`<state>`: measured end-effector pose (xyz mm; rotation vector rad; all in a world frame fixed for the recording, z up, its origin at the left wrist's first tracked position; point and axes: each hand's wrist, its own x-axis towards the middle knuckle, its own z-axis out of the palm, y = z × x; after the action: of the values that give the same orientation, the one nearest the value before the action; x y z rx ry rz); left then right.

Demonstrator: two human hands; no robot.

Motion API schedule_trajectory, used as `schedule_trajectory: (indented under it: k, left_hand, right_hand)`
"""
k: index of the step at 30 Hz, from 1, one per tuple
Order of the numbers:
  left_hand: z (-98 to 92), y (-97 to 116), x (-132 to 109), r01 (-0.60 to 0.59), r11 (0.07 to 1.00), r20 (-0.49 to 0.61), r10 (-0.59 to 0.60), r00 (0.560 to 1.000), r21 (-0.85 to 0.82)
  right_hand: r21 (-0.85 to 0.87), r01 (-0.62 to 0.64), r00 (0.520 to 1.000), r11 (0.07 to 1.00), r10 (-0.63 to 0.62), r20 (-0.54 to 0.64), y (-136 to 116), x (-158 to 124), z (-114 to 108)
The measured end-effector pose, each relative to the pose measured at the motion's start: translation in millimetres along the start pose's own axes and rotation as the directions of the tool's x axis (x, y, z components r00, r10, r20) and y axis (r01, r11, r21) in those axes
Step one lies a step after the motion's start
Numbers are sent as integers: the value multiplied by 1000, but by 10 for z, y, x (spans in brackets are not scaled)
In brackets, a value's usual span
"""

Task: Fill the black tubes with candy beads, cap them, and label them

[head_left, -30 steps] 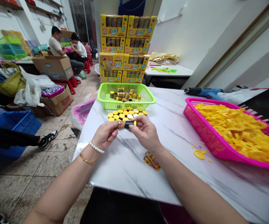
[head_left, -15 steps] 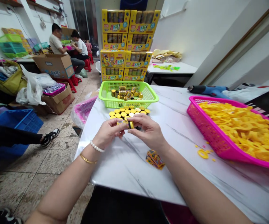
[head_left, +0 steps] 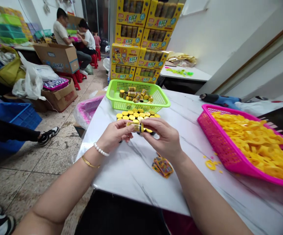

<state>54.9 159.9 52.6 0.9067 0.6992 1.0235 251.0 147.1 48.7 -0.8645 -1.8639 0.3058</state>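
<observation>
Between my two hands a small cylindrical container (head_left: 134,127) with a yellow lid lies on its side in the air. My left hand (head_left: 117,133) pinches its left end, while the fingers of my right hand (head_left: 163,136) close on the lidded end. Just behind it, yellow-lidded containers (head_left: 131,117) stand packed in rows on the marbled table (head_left: 131,176), partly hidden by my hands. A fanned pile of small colourful cards (head_left: 162,166) lies near my right wrist.
A green basket (head_left: 139,106) behind the rows holds more containers. To the right, a pink basket (head_left: 215,143) is heaped with yellow plastic pieces (head_left: 251,140). Stacked yellow boxes (head_left: 141,42) rise at the back. Two people (head_left: 63,32) sit farther off at left.
The camera view has shifted slightly. The container in my hands is turned a little so more of its side shows, and my right hand's fingers sit at its lid.
</observation>
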Motion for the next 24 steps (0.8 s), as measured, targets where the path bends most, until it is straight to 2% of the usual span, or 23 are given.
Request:
schedule_trajectory:
  k: [5, 9, 10, 12, 14, 16, 18, 21, 24]
  left_hand:
    - [12, -17, -14, -148, 987, 10, 148, 989, 59]
    - [28, -1, -36, -171, 979, 14, 170, 985, 107]
    - [32, 7, -40, -170, 979, 15, 169, 986, 110]
    - [40, 24, -45, -180, 976, 17, 179, 984, 126]
    - [43, 36, -46, -193, 968, 18, 193, 981, 160]
    - [35, 34, -42, -177, 965, 30, 175, 984, 192]
    - [16, 15, -30, -131, 973, 51, 123, 991, 188]
    - [-21, -31, -3, -31, 989, 85, 19, 996, 142]
    - [-37, -57, -3, 42, 994, 145, -56, 988, 101]
  right_hand:
    - [-84, 83, 996, 993, -84, -14, -39, 11, 0]
    - [-39, 35, 999, 999, -37, -38, -61, 22, 15]
    - [-7, -10, 999, 1000, 10, -51, -53, 17, 29]
    - [131, -173, 982, 976, 182, -58, -23, 1, 69]
    - [317, -385, 915, 867, 404, 8, 13, -8, 112]
    - [432, -522, 837, 735, 539, 95, 31, -1, 134]
    - [481, -543, 825, 688, 545, 150, 23, 23, 124]
    - [535, -502, 862, 679, 445, 244, -8, 49, 84]
    - [604, -446, 890, 660, 399, 221, -20, 24, 88]
